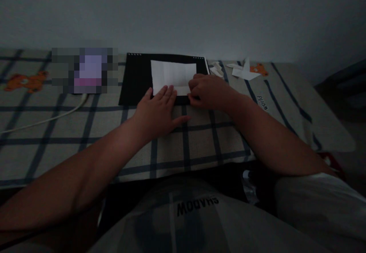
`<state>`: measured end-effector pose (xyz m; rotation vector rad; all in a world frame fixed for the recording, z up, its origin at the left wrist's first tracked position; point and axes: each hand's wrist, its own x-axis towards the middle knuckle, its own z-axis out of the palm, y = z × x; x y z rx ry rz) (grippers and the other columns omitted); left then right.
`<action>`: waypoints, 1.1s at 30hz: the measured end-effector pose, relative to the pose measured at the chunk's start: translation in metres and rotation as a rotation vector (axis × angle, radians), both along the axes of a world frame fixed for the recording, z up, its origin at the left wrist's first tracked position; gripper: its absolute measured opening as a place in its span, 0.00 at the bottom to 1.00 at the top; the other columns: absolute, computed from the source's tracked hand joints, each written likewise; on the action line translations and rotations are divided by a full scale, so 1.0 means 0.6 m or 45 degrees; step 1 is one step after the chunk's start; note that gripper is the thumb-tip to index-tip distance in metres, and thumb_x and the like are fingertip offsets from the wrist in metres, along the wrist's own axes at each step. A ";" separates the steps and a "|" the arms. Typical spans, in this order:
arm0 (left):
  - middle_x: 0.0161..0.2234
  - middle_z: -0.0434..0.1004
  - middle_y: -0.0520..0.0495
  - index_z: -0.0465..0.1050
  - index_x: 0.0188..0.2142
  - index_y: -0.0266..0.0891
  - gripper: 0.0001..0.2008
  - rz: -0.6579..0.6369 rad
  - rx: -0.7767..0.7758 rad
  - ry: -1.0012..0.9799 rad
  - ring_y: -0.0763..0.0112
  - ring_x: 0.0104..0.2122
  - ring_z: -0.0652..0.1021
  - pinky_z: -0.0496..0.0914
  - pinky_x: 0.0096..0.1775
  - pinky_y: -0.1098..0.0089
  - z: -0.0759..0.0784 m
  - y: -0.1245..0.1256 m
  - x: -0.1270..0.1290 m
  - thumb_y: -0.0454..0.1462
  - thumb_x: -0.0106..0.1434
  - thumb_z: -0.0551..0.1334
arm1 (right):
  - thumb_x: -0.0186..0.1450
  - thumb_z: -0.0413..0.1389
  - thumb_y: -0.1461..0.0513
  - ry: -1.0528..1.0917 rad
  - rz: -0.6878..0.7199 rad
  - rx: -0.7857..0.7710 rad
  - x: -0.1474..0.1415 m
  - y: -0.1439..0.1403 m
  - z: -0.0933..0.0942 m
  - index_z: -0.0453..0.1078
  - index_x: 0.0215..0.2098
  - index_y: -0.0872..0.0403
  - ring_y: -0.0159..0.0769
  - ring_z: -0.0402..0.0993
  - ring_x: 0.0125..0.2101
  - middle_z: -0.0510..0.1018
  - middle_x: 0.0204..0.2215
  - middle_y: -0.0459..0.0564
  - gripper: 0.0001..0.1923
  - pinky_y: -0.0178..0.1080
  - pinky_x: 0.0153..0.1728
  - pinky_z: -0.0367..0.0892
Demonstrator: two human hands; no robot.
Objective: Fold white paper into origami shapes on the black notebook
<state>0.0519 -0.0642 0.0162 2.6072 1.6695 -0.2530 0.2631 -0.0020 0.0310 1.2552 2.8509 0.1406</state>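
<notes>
A table under a pale checked cloth (pixel 200 140) stands with its far edge along a plain grey wall (pixel 183 16), in a dim room. Near that edge, mid-length, lies one black sheet (pixel 135 79), carrying one creased white paper (pixel 174 73). The left hand (pixel 157 110) is flat, fingers spread on the paper's near edge, thumb apart; the right hand (pixel 210 92) is curled at its near right corner, and whether it pinches the paper I cannot tell. Toward the table's far right corner lie one crumpled scrap pile (pixel 216 69) and one folded white piece (pixel 246 71); leftward, one pixelated device (pixel 91 68) with one white cable (pixel 63 113). Two orange bear prints (pixel 25 82) show on the cloth.
</notes>
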 end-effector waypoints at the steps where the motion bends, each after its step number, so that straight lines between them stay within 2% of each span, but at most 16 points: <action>1: 0.86 0.49 0.29 0.49 0.87 0.30 0.46 0.010 0.003 0.005 0.45 0.86 0.53 0.47 0.83 0.43 0.001 -0.002 -0.001 0.60 0.85 0.48 | 0.79 0.52 0.62 0.009 0.012 0.001 0.002 0.001 -0.002 0.86 0.53 0.59 0.53 0.79 0.53 0.88 0.49 0.64 0.20 0.46 0.48 0.68; 13: 0.86 0.49 0.24 0.49 0.86 0.26 0.51 0.071 0.038 0.029 0.40 0.86 0.54 0.47 0.82 0.39 -0.009 -0.004 -0.012 0.63 0.82 0.49 | 0.78 0.53 0.62 0.041 0.021 -0.028 0.006 0.009 -0.007 0.87 0.52 0.58 0.54 0.79 0.52 0.88 0.48 0.64 0.19 0.48 0.48 0.68; 23: 0.83 0.55 0.16 0.53 0.84 0.20 0.54 0.172 0.166 0.020 0.33 0.84 0.59 0.46 0.82 0.38 -0.022 -0.012 -0.024 0.65 0.80 0.51 | 0.78 0.53 0.62 0.051 0.061 -0.041 0.009 0.011 -0.004 0.87 0.49 0.58 0.55 0.78 0.53 0.88 0.47 0.64 0.19 0.48 0.48 0.68; 30: 0.81 0.60 0.14 0.58 0.81 0.17 0.53 0.273 0.135 0.065 0.33 0.84 0.60 0.45 0.82 0.42 -0.005 -0.014 -0.022 0.64 0.79 0.53 | 0.78 0.53 0.62 0.091 0.069 -0.063 0.013 0.013 -0.007 0.87 0.49 0.58 0.52 0.78 0.52 0.87 0.46 0.62 0.18 0.48 0.49 0.67; 33: 0.80 0.60 0.11 0.59 0.80 0.14 0.54 0.338 0.094 0.042 0.31 0.83 0.61 0.51 0.81 0.42 0.006 -0.015 -0.022 0.63 0.79 0.54 | 0.78 0.54 0.62 0.111 0.081 -0.077 0.015 0.016 -0.008 0.88 0.47 0.57 0.53 0.78 0.53 0.87 0.45 0.61 0.17 0.48 0.50 0.67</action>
